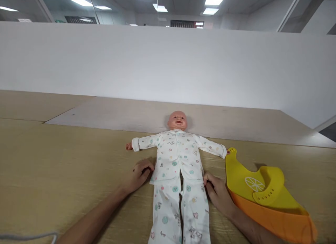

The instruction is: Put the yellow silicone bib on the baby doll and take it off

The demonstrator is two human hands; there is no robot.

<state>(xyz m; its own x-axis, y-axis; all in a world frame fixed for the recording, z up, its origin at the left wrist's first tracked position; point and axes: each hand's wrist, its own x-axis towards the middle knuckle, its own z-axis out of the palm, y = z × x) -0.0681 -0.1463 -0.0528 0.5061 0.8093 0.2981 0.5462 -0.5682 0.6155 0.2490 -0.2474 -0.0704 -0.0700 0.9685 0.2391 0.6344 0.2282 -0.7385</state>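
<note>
A baby doll (177,120) lies on its back with its arms spread out. It wears a white printed shirt (173,156) and matching trousers (168,212); the trouser ends run out of view. At the shirt's left edge is my left hand (140,174), its fingers curled in and closed on the side of the cloth. On the opposite side, my right hand (216,189) pinches the shirt near its lower hem. The fingertips of both hands are partly hidden. Right of my right hand lies a yellow bib (241,174) with an orange pocket (278,216).
The doll lies on a tan tabletop (78,167). Behind its head is a pale grey strip (126,114), then a white partition (162,62) with glass above. A grey cable (28,236) crosses the lower left corner. The bib's tip touches the doll's hand.
</note>
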